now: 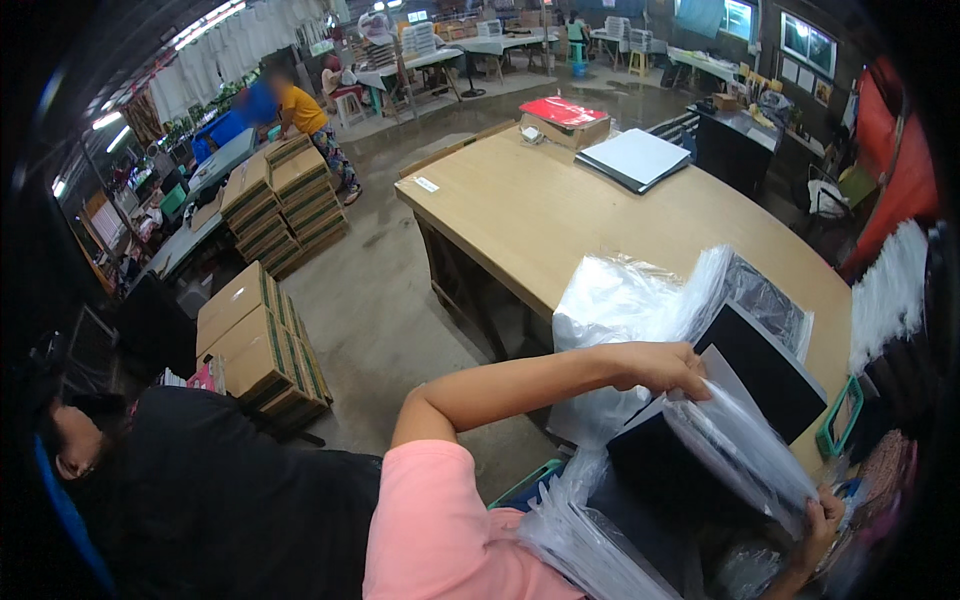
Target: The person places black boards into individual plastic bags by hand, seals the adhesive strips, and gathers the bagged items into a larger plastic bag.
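My left arm, in a pink sleeve, reaches across to the right. My left hand (pixel 664 370) is closed on the upper edge of a clear plastic sleeve (pixel 745 445), pinching it near a pale sheet (pixel 717 366). At the sleeve's lower right end, my right hand (pixel 822 518) has its fingers closed on the plastic. A black board (pixel 650 465) lies below the sleeve, and another black board (pixel 768 370) rests on the table behind it. Close to my body is a fanned bundle of clear plastic sleeves (pixel 600 545). My right fingertips are partly hidden by the plastic.
Stacked white plastic packs (pixel 610 300) sit on the wooden table (pixel 520 210), with white boards (pixel 635 158) and a red-topped box (pixel 565 115) farther back. A green plastic frame (pixel 840 418) lies at right. At left are a person in black (pixel 230 480) and cardboard boxes (pixel 265 335).
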Action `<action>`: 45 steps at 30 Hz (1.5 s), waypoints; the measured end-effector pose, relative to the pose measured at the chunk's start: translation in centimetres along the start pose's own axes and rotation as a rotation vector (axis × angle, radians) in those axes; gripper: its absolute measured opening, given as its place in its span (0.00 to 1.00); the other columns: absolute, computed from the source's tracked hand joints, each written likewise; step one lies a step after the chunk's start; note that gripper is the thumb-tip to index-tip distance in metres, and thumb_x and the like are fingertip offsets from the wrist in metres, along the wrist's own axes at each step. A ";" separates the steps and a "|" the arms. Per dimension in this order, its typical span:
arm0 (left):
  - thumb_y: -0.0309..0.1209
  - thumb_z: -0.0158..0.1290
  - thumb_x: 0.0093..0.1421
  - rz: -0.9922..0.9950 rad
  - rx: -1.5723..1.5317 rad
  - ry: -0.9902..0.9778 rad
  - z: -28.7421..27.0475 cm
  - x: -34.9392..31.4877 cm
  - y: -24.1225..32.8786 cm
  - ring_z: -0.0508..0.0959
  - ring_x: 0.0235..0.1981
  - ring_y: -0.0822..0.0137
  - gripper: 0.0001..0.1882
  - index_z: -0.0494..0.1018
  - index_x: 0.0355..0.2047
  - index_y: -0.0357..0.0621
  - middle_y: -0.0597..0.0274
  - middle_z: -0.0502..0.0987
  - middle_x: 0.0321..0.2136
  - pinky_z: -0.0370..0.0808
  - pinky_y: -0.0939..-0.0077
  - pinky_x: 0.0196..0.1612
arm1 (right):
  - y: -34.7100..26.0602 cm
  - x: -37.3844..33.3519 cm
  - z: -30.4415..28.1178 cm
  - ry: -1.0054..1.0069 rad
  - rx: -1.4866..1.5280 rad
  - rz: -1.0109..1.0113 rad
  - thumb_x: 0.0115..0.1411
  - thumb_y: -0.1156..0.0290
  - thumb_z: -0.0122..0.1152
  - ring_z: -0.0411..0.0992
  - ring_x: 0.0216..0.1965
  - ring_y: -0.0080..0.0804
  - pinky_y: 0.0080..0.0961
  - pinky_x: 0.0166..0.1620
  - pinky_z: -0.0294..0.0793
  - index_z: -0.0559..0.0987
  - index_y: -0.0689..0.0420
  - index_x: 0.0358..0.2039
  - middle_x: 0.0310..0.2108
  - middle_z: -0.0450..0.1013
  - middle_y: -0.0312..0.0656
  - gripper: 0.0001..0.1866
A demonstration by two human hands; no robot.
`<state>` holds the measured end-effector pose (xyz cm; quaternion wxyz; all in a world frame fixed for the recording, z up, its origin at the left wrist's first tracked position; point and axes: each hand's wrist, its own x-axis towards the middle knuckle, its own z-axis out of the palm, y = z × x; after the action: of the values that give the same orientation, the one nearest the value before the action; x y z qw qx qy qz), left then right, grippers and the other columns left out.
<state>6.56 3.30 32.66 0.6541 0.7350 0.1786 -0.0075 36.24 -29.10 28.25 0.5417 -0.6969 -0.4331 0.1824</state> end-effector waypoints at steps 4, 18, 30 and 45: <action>0.43 0.54 0.53 -0.198 -0.322 -0.110 2.4 -1.3 -2.6 0.70 0.42 0.69 0.20 0.75 0.37 0.38 0.59 0.73 0.41 0.65 0.77 0.42 | 2.3 -2.9 1.4 -0.009 0.707 0.282 0.48 0.66 0.56 0.68 0.39 0.35 0.30 0.45 0.67 0.67 0.62 0.42 0.36 0.68 0.45 0.21; 0.35 0.55 0.52 -0.119 -0.338 -0.151 1.3 -0.2 -6.2 0.70 0.31 0.77 0.11 0.73 0.31 0.40 0.69 0.72 0.27 0.67 0.83 0.36 | 0.2 -5.4 4.3 0.086 0.937 0.360 0.50 0.70 0.54 0.70 0.38 0.37 0.33 0.44 0.71 0.70 0.65 0.40 0.36 0.70 0.47 0.17; 0.34 0.56 0.51 0.176 -0.360 -0.231 3.4 -1.4 -6.7 0.66 0.50 0.68 0.11 0.71 0.25 0.38 0.48 0.56 0.58 0.61 0.76 0.50 | 0.4 -5.5 5.6 -0.032 1.107 0.173 0.57 0.65 0.48 0.66 0.49 0.43 0.37 0.52 0.66 0.69 0.69 0.45 0.54 0.59 0.55 0.21; 0.27 0.49 0.57 -0.450 -0.747 -0.047 2.8 -0.4 -21.5 0.65 0.18 0.80 0.05 0.68 0.34 0.43 0.71 0.67 0.20 0.61 0.86 0.19 | 13.3 -8.5 9.1 -0.177 0.497 0.374 0.46 0.73 0.58 0.68 0.40 0.33 0.24 0.45 0.65 0.77 0.65 0.21 0.38 0.71 0.50 0.07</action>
<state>0.97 2.25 11.77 0.8611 0.3903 0.3097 -0.1011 30.34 -30.96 11.15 0.6126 -0.5924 -0.2851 0.4387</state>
